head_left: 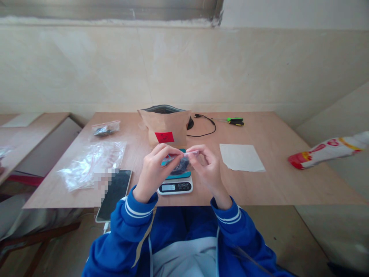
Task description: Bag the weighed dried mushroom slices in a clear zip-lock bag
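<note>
Head view: both hands' fingers [168, 151] pinch a small clear bag [181, 163] holding dark contents above the scale [175, 186].

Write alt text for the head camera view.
Two hands, left hand and right hand, pinch the top of a small clear bag of dark contents above a digital scale on a wooden table. A brown paper pouch stands behind; a phone lies left.
</note>
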`<state>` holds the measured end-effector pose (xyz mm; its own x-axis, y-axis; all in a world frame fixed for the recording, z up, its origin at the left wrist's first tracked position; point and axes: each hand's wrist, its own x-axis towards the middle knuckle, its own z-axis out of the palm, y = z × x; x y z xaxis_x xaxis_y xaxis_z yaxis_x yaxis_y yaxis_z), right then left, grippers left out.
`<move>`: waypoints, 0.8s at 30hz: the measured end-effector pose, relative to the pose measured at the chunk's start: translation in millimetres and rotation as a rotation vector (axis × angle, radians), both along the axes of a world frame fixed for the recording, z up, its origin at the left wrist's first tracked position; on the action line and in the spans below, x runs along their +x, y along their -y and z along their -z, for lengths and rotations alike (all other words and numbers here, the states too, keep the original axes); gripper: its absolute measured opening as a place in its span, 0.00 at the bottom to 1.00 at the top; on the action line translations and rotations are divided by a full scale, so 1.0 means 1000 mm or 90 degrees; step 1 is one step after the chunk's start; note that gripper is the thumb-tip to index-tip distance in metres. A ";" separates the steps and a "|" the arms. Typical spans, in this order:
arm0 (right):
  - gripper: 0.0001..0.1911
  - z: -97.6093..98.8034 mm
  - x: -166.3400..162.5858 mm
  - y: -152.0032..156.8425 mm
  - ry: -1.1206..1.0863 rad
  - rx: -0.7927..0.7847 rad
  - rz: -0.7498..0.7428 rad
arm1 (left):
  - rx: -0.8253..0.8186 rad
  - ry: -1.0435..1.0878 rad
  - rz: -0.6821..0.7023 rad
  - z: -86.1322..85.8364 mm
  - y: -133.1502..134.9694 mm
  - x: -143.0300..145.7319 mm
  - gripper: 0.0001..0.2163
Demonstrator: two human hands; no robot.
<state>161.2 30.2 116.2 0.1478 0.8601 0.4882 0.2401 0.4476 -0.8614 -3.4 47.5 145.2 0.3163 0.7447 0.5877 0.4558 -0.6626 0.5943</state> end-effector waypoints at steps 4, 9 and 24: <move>0.05 0.000 -0.001 0.000 -0.012 -0.025 -0.010 | 0.000 -0.002 -0.007 0.000 0.000 0.000 0.02; 0.05 -0.001 -0.002 0.000 -0.016 -0.053 -0.014 | 0.011 -0.004 -0.008 0.001 -0.001 0.000 0.02; 0.03 0.001 -0.004 0.002 -0.028 -0.029 0.027 | -0.018 -0.019 -0.012 -0.002 0.000 -0.002 0.02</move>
<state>157.0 28.7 115.6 0.2054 0.8738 0.4408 0.2188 0.3979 -0.8909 -5.4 47.1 147.1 0.3196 0.7669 0.5565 0.4862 -0.6368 0.5984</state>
